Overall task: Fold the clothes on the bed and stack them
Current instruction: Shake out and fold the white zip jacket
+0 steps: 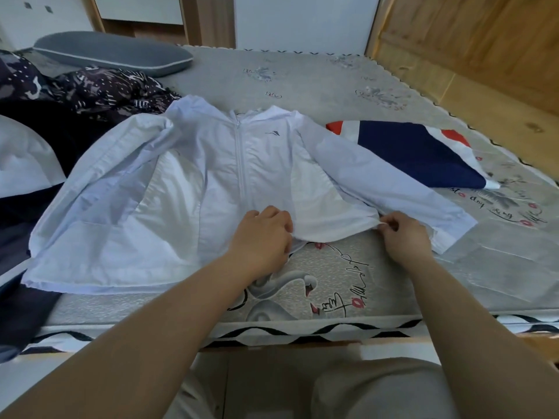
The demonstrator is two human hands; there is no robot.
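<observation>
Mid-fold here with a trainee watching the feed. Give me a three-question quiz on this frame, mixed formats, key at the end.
1. True or false: the white jacket lies front up with its zip closed.
2. Which part of the jacket does the right hand pinch? A) the hood B) the bottom hem C) the left cuff
3. Fill in: the left hand grips the hem near the bottom of the ____.

Key:
1. True; the zip line and chest logo face up.
2. B; the right hand pinches the hem at the jacket's right corner.
3. zip.
</observation>
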